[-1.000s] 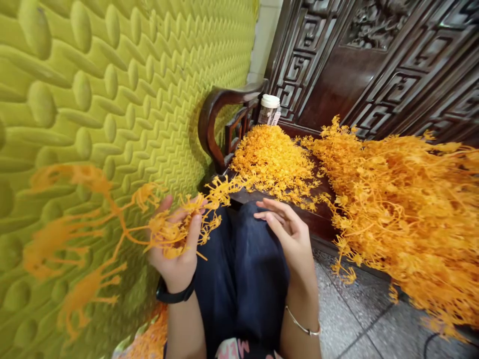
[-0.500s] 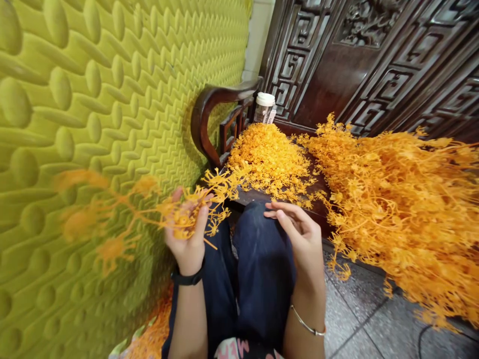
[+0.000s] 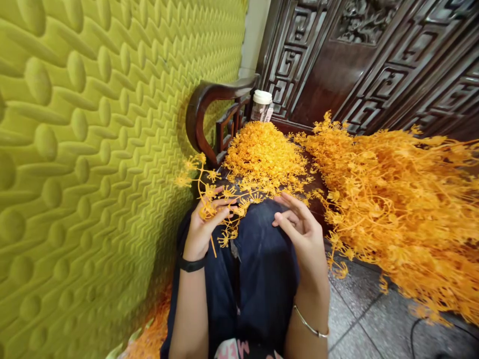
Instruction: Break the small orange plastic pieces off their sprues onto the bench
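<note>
My left hand (image 3: pixel 204 227) is closed around a small bunch of orange plastic flower sprigs (image 3: pixel 209 192), held just above my knees in dark trousers. A black watch band circles that wrist. My right hand (image 3: pixel 301 229) hovers beside it over my right knee, palm up, fingers loosely curled and apart, with nothing in it. Straight ahead on the dark wooden bench lies a heap of small orange flower pieces (image 3: pixel 264 154). A far larger pile of long orange stems (image 3: pixel 396 199) spreads across the bench to the right.
A green padded wall panel (image 3: pixel 93 124) fills the left side. The bench's curved armrest (image 3: pixel 209 99) and carved wooden back (image 3: pixel 355 55) stand ahead. A white-lidded jar (image 3: pixel 261 105) sits in the bench corner. More orange pieces (image 3: pixel 149 334) lie on the speckled floor (image 3: pixel 359 319) at lower left.
My left hand has swung right and forward with its sprigs, from beside the green wall to over my knees. The long blurred sprig at far left is gone. My right hand barely moved.
</note>
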`<state>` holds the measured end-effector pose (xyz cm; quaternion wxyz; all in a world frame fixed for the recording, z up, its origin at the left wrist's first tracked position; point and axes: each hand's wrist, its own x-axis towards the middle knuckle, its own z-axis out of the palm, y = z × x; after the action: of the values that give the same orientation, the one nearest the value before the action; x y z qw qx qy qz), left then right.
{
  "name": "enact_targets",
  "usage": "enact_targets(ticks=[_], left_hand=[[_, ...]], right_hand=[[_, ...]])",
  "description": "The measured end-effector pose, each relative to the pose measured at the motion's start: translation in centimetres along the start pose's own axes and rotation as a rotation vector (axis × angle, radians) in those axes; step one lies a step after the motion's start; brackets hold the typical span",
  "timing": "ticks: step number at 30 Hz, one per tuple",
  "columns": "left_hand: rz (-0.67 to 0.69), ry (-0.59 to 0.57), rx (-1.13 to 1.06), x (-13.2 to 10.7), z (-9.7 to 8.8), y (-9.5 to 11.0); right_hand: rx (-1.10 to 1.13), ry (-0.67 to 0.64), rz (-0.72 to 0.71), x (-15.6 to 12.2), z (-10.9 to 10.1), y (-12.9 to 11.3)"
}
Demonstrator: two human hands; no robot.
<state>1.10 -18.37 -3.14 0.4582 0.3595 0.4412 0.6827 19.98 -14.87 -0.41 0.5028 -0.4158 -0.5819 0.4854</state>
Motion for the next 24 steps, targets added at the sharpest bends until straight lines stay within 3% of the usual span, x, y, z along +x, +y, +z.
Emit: enact_targets(ticks=[5, 14, 20, 24], left_hand=[[-0.055, -0.051, 0.030, -0.3, -0.3, 0.2], [-0.035, -0.093, 0.151, -0.7, -1.0, 1.0], [0.230, 0.033, 0.533, -1.7, 0.3, 2.3], [0.409, 0.061, 0.722, -2.4, 1.7, 2.3]], right_hand=[[0.009, -0.024, 0.009, 0.1, 0.2, 0.3], [0.029, -0.027, -0.001, 0.1, 2.3, 0.4], [0.021, -0.069, -0.062, -0.2, 3.1, 0.2], [-0.034, -0.120, -0.199, -0.5, 3.3, -0.3]])
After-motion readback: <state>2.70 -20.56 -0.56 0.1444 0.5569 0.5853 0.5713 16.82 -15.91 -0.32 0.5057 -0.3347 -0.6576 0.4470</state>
